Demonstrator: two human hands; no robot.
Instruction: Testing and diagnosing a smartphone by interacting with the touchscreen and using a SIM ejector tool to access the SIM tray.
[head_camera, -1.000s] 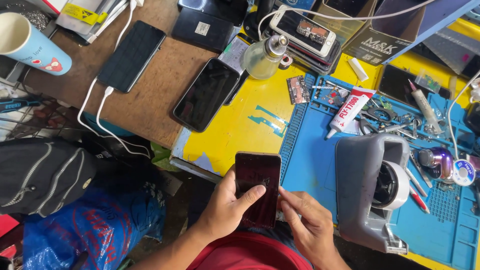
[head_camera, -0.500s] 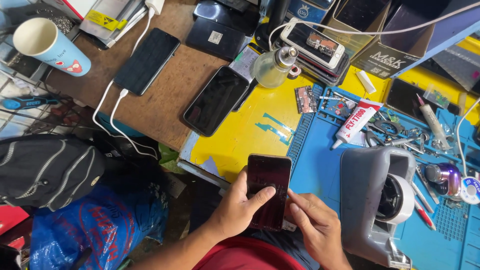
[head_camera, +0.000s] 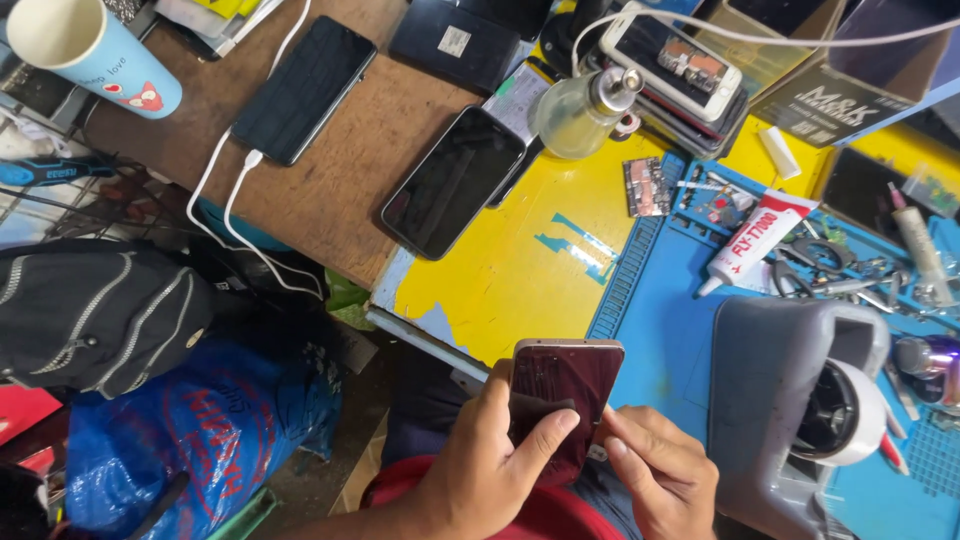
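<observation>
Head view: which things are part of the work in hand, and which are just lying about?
In hand:
- dark red phone, gripped by left hand
- right hand, fingertips at the phone's right edge

Lying about:
- black phone on the bench
- charging phone
- glue tube
- glass bottle
- paper cup
- grey machine

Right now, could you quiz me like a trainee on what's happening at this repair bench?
1. True or false: the left hand grips the dark red phone.
2. What does the right hand touch? A) the glue tube B) the phone's lower right edge C) the paper cup
3. The white cable plugs into which thing?

Key: 1 true; 2 B; 3 the black phone lying on the brown wooden top.
</observation>
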